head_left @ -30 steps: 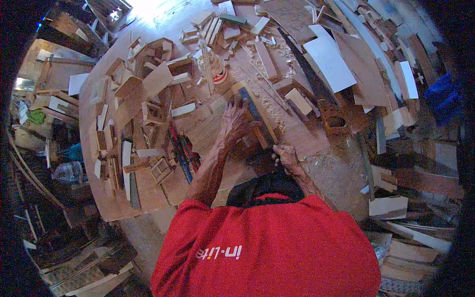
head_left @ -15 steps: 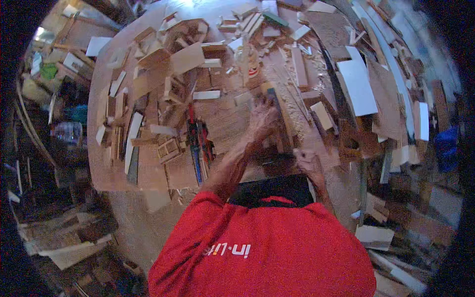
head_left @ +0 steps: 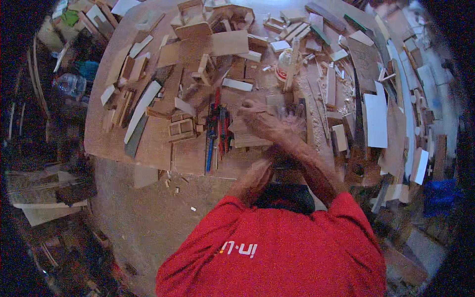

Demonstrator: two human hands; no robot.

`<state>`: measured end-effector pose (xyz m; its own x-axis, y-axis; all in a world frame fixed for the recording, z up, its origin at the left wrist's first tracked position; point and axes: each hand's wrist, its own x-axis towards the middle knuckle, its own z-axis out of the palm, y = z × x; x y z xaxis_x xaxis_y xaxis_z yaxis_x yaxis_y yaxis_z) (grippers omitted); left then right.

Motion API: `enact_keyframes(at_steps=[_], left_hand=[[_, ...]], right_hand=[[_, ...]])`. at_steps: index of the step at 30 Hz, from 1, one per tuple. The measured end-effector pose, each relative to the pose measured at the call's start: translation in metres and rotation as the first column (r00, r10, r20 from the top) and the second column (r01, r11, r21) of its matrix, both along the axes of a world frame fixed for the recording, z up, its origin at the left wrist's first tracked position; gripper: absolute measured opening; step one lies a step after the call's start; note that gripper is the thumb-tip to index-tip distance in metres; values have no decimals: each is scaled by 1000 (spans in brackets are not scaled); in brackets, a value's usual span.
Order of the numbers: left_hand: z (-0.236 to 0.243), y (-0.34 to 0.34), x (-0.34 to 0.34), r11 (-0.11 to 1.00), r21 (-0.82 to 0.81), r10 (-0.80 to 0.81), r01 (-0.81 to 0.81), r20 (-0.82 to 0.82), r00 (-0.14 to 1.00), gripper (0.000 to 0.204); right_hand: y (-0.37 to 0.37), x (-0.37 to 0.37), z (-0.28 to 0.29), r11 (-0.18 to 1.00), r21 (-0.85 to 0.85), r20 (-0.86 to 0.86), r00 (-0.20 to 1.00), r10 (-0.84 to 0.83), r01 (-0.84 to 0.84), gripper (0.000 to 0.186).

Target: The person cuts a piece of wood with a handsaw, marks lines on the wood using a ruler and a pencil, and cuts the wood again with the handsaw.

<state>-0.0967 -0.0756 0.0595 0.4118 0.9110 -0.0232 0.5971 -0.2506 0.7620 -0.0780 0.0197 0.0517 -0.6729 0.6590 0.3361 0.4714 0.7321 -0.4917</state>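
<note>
My right forearm crosses over the left one, bringing my right hand [head_left: 252, 110] over the bench, just right of several red and blue clamp-like tools [head_left: 217, 123]. Its fingers look bent, but blur hides whether they hold anything. My left hand [head_left: 291, 118] is badly smeared, farther right, on or above the long piece of wood at the bench's middle; its grip is unclear. Beyond both hands stand a clear bottle [head_left: 284, 67] with a red label and some upright sticks beside it. Wood shavings [head_left: 316, 114] lie to the right of my left hand.
The wooden bench [head_left: 114, 146] carries small wooden frames [head_left: 180, 128], blocks and offcuts along its left and back. White boards [head_left: 375, 121] and long strips lie at the right. A blue bundle [head_left: 438, 198] is at the far right; cluttered material surrounds the bench.
My right hand has moved from the near right end of the long wooden piece up and left, across my left arm. My left hand has shifted slightly. The whole view has also shifted.
</note>
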Motion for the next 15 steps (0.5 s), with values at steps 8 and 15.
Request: enact_keyframes(at_steps=[8,15], left_hand=[[-30,-113,-61,907,-390,168,-160,-13,986,41],[-35,-116,-58,888,-424,198,-177,6,980,41]], right_hand=[[6,-34,-2,962,95,471,862,184,-258,24],[4,-38,21,981,39,361,918,165,-192,18]])
